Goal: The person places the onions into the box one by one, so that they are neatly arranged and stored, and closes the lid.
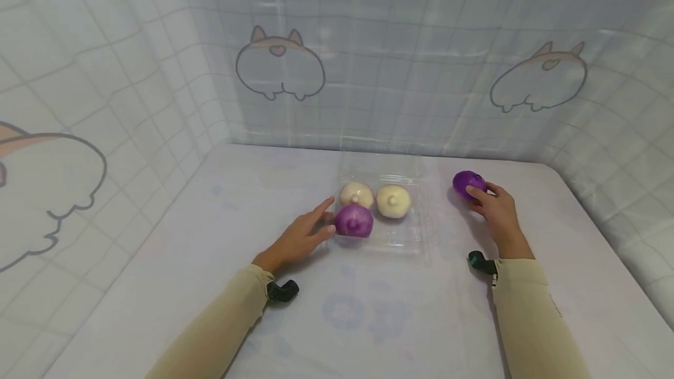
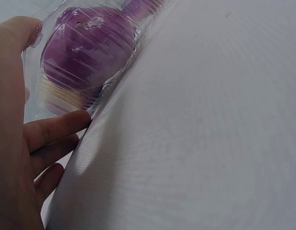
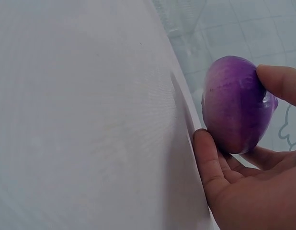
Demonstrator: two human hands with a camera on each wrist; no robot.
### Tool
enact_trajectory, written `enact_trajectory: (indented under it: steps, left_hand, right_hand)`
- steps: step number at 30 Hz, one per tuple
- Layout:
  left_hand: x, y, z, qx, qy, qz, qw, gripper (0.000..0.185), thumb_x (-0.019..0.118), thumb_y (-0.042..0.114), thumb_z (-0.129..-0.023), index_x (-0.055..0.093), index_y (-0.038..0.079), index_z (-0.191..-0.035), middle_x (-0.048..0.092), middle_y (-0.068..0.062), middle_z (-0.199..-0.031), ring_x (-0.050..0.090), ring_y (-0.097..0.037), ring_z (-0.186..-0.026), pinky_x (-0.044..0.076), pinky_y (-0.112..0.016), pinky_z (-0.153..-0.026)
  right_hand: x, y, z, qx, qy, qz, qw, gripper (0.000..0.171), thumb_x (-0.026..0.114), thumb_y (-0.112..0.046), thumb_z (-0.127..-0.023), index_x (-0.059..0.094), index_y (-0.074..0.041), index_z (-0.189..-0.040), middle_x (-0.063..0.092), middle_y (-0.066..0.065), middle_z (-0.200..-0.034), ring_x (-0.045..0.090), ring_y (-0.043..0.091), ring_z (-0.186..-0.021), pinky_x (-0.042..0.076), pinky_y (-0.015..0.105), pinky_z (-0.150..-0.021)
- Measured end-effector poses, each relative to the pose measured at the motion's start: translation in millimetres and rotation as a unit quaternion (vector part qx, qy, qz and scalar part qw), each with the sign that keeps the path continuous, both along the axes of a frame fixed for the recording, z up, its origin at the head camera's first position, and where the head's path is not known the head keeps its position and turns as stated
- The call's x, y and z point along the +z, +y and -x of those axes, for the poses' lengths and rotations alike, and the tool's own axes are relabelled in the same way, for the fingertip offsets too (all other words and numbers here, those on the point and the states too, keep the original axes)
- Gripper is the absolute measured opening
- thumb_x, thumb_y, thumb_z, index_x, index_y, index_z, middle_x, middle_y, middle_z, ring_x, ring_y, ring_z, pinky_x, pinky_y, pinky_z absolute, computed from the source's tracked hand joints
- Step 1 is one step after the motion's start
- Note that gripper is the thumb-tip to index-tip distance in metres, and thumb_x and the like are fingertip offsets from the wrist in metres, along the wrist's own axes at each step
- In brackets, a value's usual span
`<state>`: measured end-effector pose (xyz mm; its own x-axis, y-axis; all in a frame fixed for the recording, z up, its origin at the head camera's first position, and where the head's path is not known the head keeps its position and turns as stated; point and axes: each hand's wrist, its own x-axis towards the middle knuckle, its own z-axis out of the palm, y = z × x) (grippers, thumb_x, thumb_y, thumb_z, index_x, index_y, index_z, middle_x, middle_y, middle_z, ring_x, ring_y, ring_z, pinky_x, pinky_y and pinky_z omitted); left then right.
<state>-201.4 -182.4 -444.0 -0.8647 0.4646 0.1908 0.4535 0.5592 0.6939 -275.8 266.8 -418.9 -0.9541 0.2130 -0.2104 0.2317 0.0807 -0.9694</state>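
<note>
The right hand [image 1: 497, 209] curls its fingers and thumb round a loose purple bun [image 1: 468, 183] that sits on the tabletop [image 1: 368, 320], well to the right of the clear plastic tray [image 1: 416, 238]. In the right wrist view the thumb [image 3: 282, 84] lies over the top of that bun [image 3: 236, 105] and the lower fingers cup it from beneath, so the grip looks like a light pinch rather than a firm wrap.

The left hand [image 1: 300, 237] lies spread, its fingers straight, the tips resting against the tray's left wall just beside the purple bun in the tray [image 1: 354, 220]. The left wrist view shows the fingers [image 2: 52, 129] touching the clear plastic with that bun [image 2: 85, 50] pressed close behind it.

Risks, as I judge them: the loose bun looks soft and smooth, so a tighter squeeze could dent it, while a looser one could let it roll off across the tabletop. The tray looks thin and light; if the left hand pushes rather than steadies, it could slide or buckle and jostle the buns inside.

Count: four buns in all, two purple and two white [image 1: 357, 195] [image 1: 393, 200]. Three sit in the tray, one purple and two white; one purple sits outside. One tray. Two hands.
</note>
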Motion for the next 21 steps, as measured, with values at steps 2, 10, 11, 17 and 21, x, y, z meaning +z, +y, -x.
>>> enact_trajectory:
  steps: [2, 10, 11, 17, 21]
  left_hand:
    - [0.2, 0.2, 0.0, 0.001, -0.002, 0.002, 1.0000, 0.071, 0.052, 0.044, -0.103, 0.019, 0.023, -0.162, 0.061, -0.008, -0.138, 0.044, -0.030, -0.138, 0.029, -0.057, -0.113]
    - [1.3, 1.1, 1.0, 0.003, -0.003, 0.006, 1.0000, 0.070, 0.052, 0.043, -0.104, 0.019, 0.022, -0.162, 0.060, -0.008, -0.138, 0.045, -0.027, -0.138, 0.030, -0.055, -0.113]
    - [1.3, 1.1, 1.2, 0.002, -0.002, 0.004, 1.0000, 0.070, 0.052, 0.042, -0.104, 0.019, 0.021, -0.162, 0.060, -0.008, -0.138, 0.045, -0.028, -0.138, 0.030, -0.056, -0.113]
    - [0.5, 1.0, 1.9, 0.001, 0.001, 0.000, 1.0000, 0.071, 0.052, 0.042, -0.103, 0.019, 0.022, -0.162, 0.060, -0.008, -0.138, 0.044, -0.029, -0.138, 0.029, -0.056, -0.113]
    - [-0.7, 0.7, 2.1, 0.000, 0.003, 0.003, 1.0000, 0.071, 0.052, 0.043, -0.103, 0.018, 0.022, -0.162, 0.061, -0.009, -0.138, 0.044, -0.029, -0.139, 0.029, -0.055, -0.114]
  right_hand:
    - [-1.1, 0.3, -0.5, 0.005, 0.001, -0.010, 1.000, 0.097, 0.072, -0.045, -0.091, 0.015, -0.007, -0.161, 0.026, 0.022, -0.160, 0.055, 0.020, -0.116, 0.044, 0.028, -0.102]
    - [-2.0, 1.9, 0.0, 0.014, 0.019, -0.004, 1.000, 0.096, 0.072, -0.043, -0.092, 0.017, -0.005, -0.161, 0.026, 0.024, -0.159, 0.056, 0.012, -0.103, 0.047, 0.027, -0.099]
    - [-1.6, 1.9, 0.0, 0.017, 0.021, 0.000, 1.000, 0.096, 0.072, -0.042, -0.092, 0.017, -0.005, -0.160, 0.026, 0.025, -0.158, 0.056, 0.011, -0.102, 0.047, 0.026, -0.098]
    - [1.9, 0.2, -1.7, 0.045, 0.030, 0.065, 0.996, 0.095, 0.075, -0.035, -0.091, 0.018, -0.005, -0.160, 0.038, 0.021, -0.148, 0.060, 0.013, -0.102, 0.052, 0.024, -0.091]
    - [4.3, -2.0, -4.8, 0.051, 0.031, 0.128, 0.990, 0.093, 0.076, -0.026, -0.091, 0.018, -0.003, -0.160, 0.050, 0.009, -0.123, 0.064, 0.010, -0.092, 0.055, 0.025, -0.086]
